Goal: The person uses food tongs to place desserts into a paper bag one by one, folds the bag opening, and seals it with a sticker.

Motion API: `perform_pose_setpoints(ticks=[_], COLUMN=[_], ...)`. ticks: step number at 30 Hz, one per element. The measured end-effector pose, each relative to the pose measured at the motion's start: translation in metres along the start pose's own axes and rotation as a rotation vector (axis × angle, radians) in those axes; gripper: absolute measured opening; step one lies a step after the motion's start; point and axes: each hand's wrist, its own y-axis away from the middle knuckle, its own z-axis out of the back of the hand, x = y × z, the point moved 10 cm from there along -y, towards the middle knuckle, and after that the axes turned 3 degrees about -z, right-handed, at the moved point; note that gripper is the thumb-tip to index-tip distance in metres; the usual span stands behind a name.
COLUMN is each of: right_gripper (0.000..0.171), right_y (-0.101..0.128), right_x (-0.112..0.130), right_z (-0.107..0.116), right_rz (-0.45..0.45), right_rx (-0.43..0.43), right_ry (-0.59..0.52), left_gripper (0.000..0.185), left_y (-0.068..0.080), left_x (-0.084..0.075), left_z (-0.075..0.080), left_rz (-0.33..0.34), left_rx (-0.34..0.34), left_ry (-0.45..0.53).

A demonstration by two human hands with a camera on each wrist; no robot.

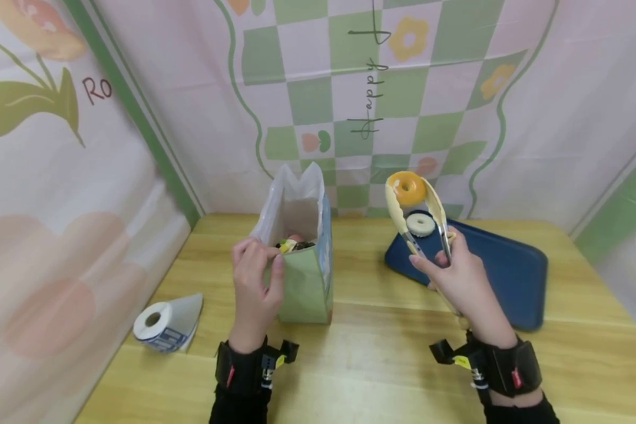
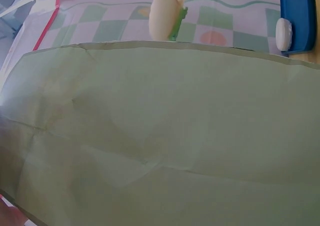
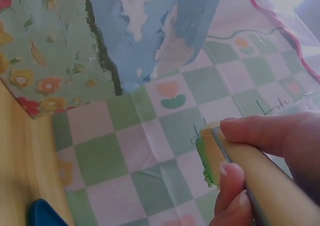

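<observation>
My left hand (image 1: 257, 280) pinches the near rim of a green paper bag (image 1: 303, 288) that stands upright with its mouth open. Inside the bag show yellow, reddish and dark items (image 1: 292, 242). Cream-tipped metal tongs (image 1: 394, 207) are in my right hand (image 1: 465, 284), thumb on one side and fingers on the other. Between the tong tips sits an orange-glazed toy donut (image 1: 416, 192), raised above the tray's far left corner. In the right wrist view a green edge (image 3: 204, 161) shows at the tong tips. The bag's green side (image 2: 160, 126) fills most of the left wrist view.
A dark blue tray (image 1: 509, 277) lies at the right of the wooden table (image 1: 360, 359). On its far left corner rests a white donut (image 1: 414, 228). At the left lies a roll of labels (image 1: 161, 330). A checkered cloth (image 1: 350, 94) hangs behind the table.
</observation>
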Motion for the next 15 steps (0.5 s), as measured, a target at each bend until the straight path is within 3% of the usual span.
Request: perform_pose_setpoints(ticks=[6,15], right_gripper=[0.09,0.093], right_y=[0.004,0.008], right_x=[0.011,0.043], right_z=[-0.006,-0.013], right_rz=[0.021,0.096], right_rx=[0.027,0.074], right_ry=[0.003,-0.026], left_gripper=[0.032,0.03], left_y=[0.001,0.001], left_x=[-0.001,-0.001], left_z=[0.0,0.0], left_rz=[0.0,0.007], left_rx=[-0.007,0.001], left_ry=[0.002,-0.002])
